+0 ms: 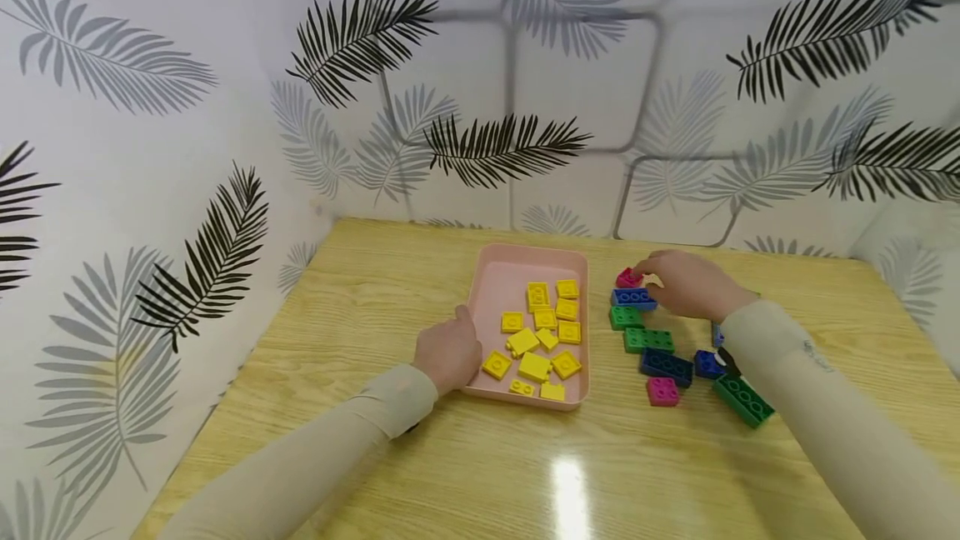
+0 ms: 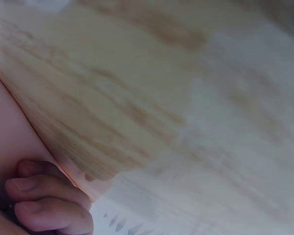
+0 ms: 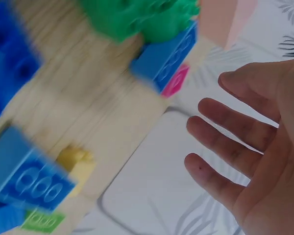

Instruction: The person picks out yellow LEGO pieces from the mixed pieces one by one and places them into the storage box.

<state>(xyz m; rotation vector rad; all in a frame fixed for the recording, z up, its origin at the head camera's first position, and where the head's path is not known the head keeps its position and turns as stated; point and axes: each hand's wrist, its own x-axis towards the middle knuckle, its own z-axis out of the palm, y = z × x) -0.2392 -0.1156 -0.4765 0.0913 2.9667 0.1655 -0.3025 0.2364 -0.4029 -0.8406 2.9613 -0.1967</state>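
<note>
A pink tray (image 1: 491,273) stands on the table with several yellow toy building bricks (image 1: 535,367) in it. At its left side my left hand (image 1: 448,350) grips the wall. The left wrist view shows that hand's curled fingers (image 2: 54,200) against the tray (image 2: 10,117). My right hand (image 1: 693,283) is over the loose bricks right of the tray, nearest a pink brick (image 1: 628,277) and a blue brick (image 1: 633,298). In the right wrist view, the right hand (image 3: 255,132) has its fingers apart and holds nothing.
Green bricks (image 1: 648,340), a dark blue brick (image 1: 666,367), another pink brick (image 1: 663,392) and a long green brick (image 1: 742,400) lie right of the tray. Some bricks are partly hidden under the right forearm. A leaf-patterned wall covering (image 1: 510,140) rises behind the wooden table (image 1: 360,290).
</note>
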